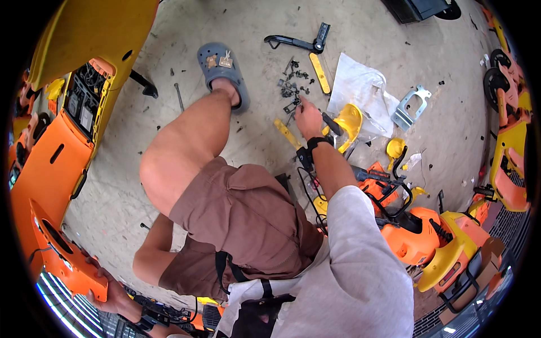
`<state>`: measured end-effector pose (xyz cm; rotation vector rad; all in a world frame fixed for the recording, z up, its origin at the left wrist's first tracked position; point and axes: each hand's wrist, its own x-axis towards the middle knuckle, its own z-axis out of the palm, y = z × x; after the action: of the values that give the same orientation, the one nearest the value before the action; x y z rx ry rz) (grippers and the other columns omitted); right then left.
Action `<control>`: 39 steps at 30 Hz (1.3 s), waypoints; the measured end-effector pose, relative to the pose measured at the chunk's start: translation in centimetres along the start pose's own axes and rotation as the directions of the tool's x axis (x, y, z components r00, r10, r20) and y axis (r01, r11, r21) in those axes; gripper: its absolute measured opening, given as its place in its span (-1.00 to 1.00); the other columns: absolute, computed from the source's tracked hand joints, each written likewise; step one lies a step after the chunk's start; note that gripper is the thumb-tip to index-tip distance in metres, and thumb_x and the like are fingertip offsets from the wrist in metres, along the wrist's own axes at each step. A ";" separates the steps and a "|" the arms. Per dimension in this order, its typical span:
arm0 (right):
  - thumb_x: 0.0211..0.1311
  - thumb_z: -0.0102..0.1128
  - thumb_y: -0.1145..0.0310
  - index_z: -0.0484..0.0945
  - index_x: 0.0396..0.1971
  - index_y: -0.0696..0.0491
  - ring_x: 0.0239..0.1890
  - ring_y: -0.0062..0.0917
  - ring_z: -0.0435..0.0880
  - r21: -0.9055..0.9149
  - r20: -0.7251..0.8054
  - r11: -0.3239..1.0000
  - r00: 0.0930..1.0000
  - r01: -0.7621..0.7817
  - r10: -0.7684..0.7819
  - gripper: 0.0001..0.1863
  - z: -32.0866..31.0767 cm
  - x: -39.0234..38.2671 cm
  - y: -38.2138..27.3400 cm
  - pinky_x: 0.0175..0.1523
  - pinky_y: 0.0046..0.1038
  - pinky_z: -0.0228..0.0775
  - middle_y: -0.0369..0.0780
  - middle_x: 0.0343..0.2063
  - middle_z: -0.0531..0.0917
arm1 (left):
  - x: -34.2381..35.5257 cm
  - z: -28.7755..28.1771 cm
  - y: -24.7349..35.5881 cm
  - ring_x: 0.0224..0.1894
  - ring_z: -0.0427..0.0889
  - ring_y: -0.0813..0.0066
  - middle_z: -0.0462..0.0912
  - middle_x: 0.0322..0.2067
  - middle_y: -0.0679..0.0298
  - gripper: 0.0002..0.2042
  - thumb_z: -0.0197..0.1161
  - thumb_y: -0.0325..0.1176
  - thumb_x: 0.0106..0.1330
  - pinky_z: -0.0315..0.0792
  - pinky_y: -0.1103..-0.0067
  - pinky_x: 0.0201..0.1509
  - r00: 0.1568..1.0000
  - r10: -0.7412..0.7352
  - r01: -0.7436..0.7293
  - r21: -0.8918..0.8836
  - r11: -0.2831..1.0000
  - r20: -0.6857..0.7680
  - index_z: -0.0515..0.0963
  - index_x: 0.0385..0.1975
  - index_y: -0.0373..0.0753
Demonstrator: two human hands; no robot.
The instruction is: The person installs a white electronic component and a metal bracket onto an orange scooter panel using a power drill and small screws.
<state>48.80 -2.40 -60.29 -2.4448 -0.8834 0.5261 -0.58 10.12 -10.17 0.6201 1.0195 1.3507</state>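
Note:
At the lower left, my left hand (107,290) grips the edge of a curved orange plastic panel (65,253) with a dark slot, held up off the floor. My right hand (308,119) reaches down to a pile of small black screws and clips (293,87) on the concrete. Its fingers are drawn together at the pile's near edge; whatever lies between them is hidden. Close beside that hand are a yellow strip (287,133) and a curved yellow plastic piece (350,125). Another yellow strip (320,73) lies just beyond the pile.
A large yellow and orange scooter body (56,149) stands on the left. A black kickstand (301,43), a white plastic sheet (360,84) and a metal bracket (410,108) lie ahead. Orange and yellow parts (417,236) crowd the right. A long bolt (178,97) lies near my shoe (222,67).

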 end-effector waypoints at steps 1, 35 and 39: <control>0.17 0.14 0.29 0.66 -0.13 -0.01 -0.28 -0.15 0.68 -0.014 0.034 1.000 0.999 0.017 -0.016 -0.71 0.1 0.3 -0.2 -0.16 -0.19 0.52 -0.08 -0.35 0.70 | 0.0 0.2 -0.1 0.34 0.23 -0.02 -0.02 0.42 -0.14 -0.11 0.17 -0.63 0.04 0.36 0.36 0.12 1.000 0.008 -0.008 0.019 1.000 -0.010 -0.11 0.44 -0.29; 0.20 0.16 0.29 0.68 -0.27 -0.05 -0.39 -0.20 0.67 -0.103 -0.007 0.995 1.000 0.018 -0.018 -0.82 3.5 -1.2 -2.0 -0.29 -0.19 0.53 -0.20 -0.35 0.66 | 0.9 0.2 -0.2 0.35 0.21 0.01 -0.06 0.43 -0.13 -0.11 0.16 -0.64 0.05 0.35 0.36 0.09 1.000 0.013 -0.013 0.011 1.000 -0.006 -0.12 0.45 -0.27; 0.19 0.21 0.24 0.69 -0.28 -0.03 -0.37 -0.21 0.68 -0.041 -0.038 0.998 0.999 0.037 -0.038 -0.81 3.2 -0.3 -2.6 -0.27 -0.22 0.53 -0.20 -0.32 0.66 | 0.8 -0.2 -0.2 0.35 0.20 0.00 -0.05 0.43 -0.11 -0.12 0.16 -0.64 0.06 0.35 0.34 0.10 1.000 0.012 -0.012 0.010 1.000 -0.004 -0.09 0.44 -0.27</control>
<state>45.75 0.16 -61.42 -2.4610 -0.9302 0.4497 -0.70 10.85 -10.57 0.6322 1.0277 1.3586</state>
